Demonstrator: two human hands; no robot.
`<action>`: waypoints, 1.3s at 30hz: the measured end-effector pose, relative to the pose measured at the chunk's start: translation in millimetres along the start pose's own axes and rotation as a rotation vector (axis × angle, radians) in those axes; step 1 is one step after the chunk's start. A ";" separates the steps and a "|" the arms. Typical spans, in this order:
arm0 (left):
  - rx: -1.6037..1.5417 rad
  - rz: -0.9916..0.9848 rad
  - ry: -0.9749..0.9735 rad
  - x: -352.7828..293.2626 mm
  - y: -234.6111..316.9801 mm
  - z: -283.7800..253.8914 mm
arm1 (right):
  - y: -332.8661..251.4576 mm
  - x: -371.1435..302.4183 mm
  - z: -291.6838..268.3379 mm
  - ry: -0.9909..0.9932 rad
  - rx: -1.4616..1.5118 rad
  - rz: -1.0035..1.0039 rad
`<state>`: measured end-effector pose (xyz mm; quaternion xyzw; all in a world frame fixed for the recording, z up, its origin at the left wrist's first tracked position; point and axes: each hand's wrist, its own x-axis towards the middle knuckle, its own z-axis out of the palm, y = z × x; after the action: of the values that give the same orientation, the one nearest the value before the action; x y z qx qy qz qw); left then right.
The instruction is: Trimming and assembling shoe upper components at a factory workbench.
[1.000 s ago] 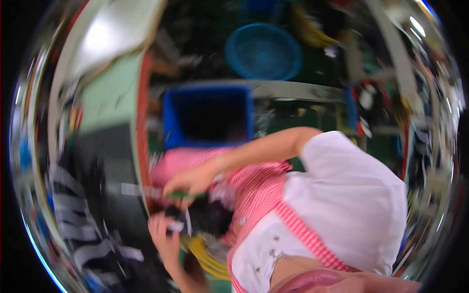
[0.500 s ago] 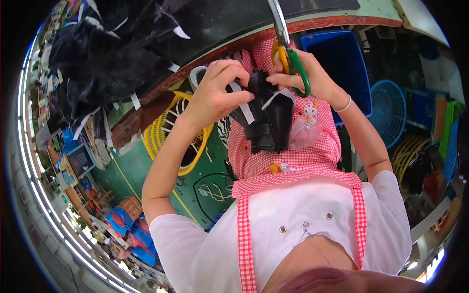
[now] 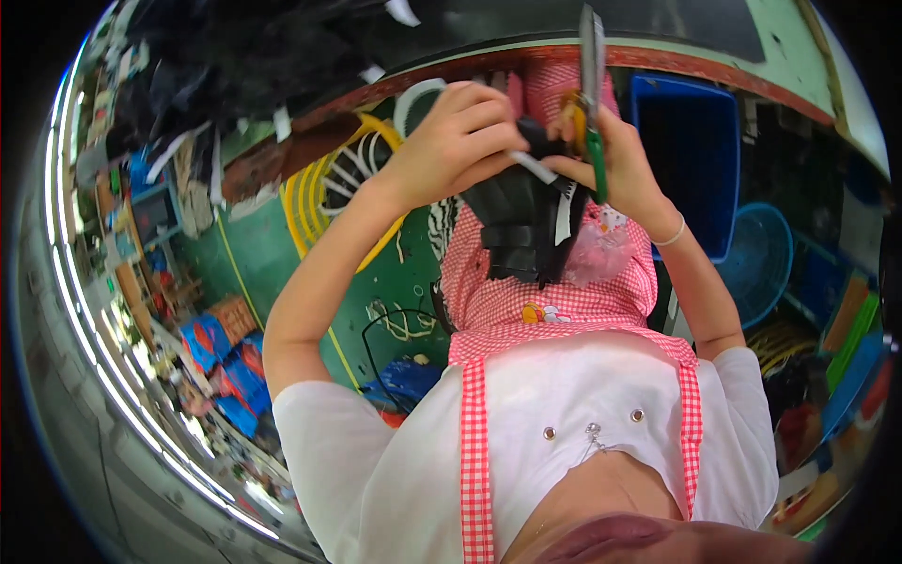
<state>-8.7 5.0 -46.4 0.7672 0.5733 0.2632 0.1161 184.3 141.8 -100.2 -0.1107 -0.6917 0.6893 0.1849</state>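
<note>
Over my lap lies a black leather-like piece (image 3: 512, 207) with folded layers and white strips along its upper part. My left hand (image 3: 460, 141) is closed on its upper edge, fingertips pinching near a short white strip (image 3: 534, 167). A pair of scissors (image 3: 592, 80) with one yellow and one green handle hangs on my right hand (image 3: 625, 164), its blades pointing up and away from me. The thumb of that hand reaches to the black piece beside the strip. My fingers hide part of the piece's top.
A dark worktable with a red edge (image 3: 686, 60) lies ahead, dark fabric on its left. Right of my lap stand a blue bin (image 3: 684, 169) and a round blue basket (image 3: 757, 263). A yellow basket (image 3: 299, 211) sits on the green floor at left. A clear plastic bag (image 3: 598, 256) rests on my checked apron.
My left hand has moved right, closer to my right hand. The scissors have turned more edge-on and tilted right. The view has shifted slightly.
</note>
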 end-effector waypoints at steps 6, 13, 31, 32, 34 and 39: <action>-0.139 -0.275 0.239 -19.3 13.1 43.4 | -4.1 0.2 6.5 -0.123 -0.129 0.074; 0.203 -0.547 0.232 -38.6 50.0 47.4 | 0.1 5.3 21.4 -0.080 -0.246 -0.158; -1.195 -0.660 -0.296 -30.7 30.8 -37.8 | -86.3 4.1 -26.1 -0.794 -0.280 0.247; -1.182 -0.654 -0.301 -28.0 32.4 -39.2 | -88.2 5.1 -26.9 -0.791 -0.280 0.251; -1.185 -0.709 -0.334 -24.2 36.3 -44.2 | -91.5 8.1 -29.5 -0.772 -0.390 0.294; -1.068 -0.753 -0.333 -22.3 41.8 -46.1 | -92.9 3.8 -31.7 -0.785 -0.419 0.213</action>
<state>-3.8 -34.8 6.1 0.3826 0.5672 0.3303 0.6502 203.2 169.9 -8.0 0.0535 -0.8188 0.5393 -0.1895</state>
